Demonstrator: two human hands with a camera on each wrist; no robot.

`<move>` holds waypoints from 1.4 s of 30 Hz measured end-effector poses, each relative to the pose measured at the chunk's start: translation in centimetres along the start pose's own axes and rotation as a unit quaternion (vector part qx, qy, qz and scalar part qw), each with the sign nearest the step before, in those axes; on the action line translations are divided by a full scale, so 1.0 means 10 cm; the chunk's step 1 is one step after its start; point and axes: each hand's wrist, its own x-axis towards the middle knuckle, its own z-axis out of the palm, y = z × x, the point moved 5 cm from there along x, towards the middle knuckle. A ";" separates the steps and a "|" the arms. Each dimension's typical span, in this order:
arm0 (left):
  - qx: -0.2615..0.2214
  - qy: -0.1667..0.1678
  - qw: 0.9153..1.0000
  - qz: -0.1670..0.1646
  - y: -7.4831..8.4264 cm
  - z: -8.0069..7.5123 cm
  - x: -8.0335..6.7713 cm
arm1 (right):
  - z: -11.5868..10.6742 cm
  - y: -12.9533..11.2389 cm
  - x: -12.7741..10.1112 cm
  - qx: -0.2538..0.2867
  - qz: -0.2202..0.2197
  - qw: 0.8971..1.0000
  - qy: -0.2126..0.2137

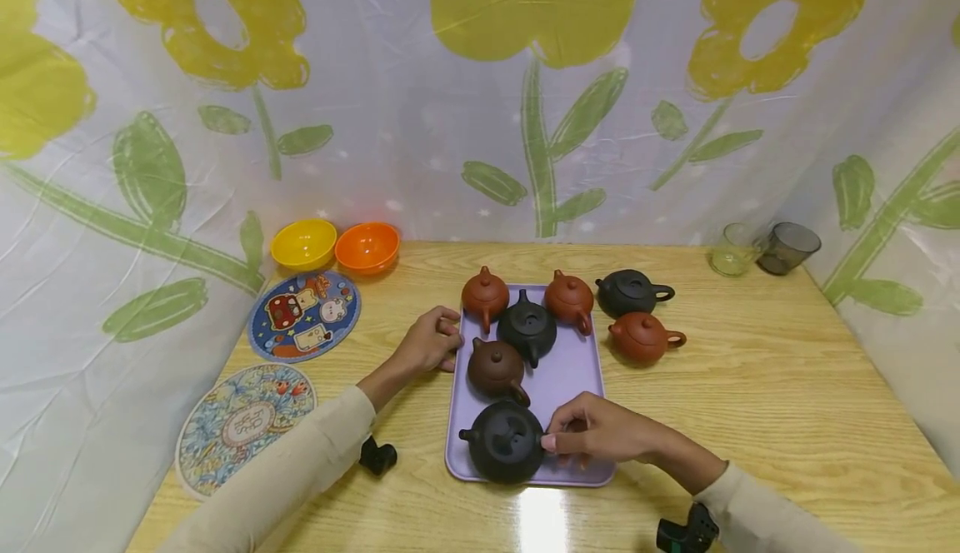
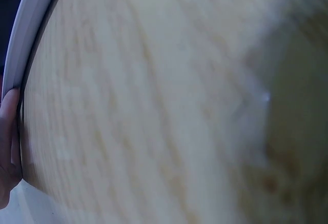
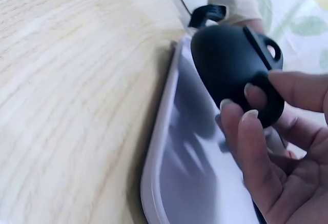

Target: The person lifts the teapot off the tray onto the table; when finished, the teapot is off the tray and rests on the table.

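the lavender tray (image 1: 577, 370) lay in the middle of the wooden surface (image 1: 750, 403), and everything else is placed from it. the right hand (image 1: 600, 432) rested on the tray's near right corner, its fingertips (image 3: 246, 119) pinching the handle side of the black teapot (image 1: 504, 443), which sat on the tray's near edge with its spout turned to the left; that closed grip looked like a way to steady or turn the pot without lifting it. the left hand (image 1: 429, 342) was at the tray's left edge, fingers curled over the rim (image 2: 20, 44), seemingly to keep the tray from sliding.

further up the tray stood a dark brown teapot (image 1: 495, 368), another black teapot (image 1: 528, 328) and two reddish teapots (image 1: 485, 295) at the far end, packed close so that they fit. just off the tray's right side, on the bare wood, stood a black teapot (image 1: 632, 291) and a reddish one (image 1: 643, 336). well to the left of the tray lay two round mats (image 1: 303, 316) and, behind them, a yellow bowl (image 1: 303, 243) beside an orange bowl (image 1: 367, 246). far to the right of the tray, by the flowered curtain (image 1: 480, 103), two glasses (image 1: 787, 246) leaned together.
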 end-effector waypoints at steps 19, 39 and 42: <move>-0.004 -0.005 1.000 -0.006 0.00 -0.02 -0.01 | -0.46 0.02 -0.33 -0.021 -0.061 0.997 -0.050; -0.002 -0.001 1.000 -0.008 0.01 0.00 -0.01 | -0.92 0.23 -0.72 -0.018 -0.061 0.996 -0.070; -0.002 -0.001 1.000 -0.008 0.01 0.00 -0.01 | -0.99 0.29 -0.78 -0.022 -0.055 0.996 -0.071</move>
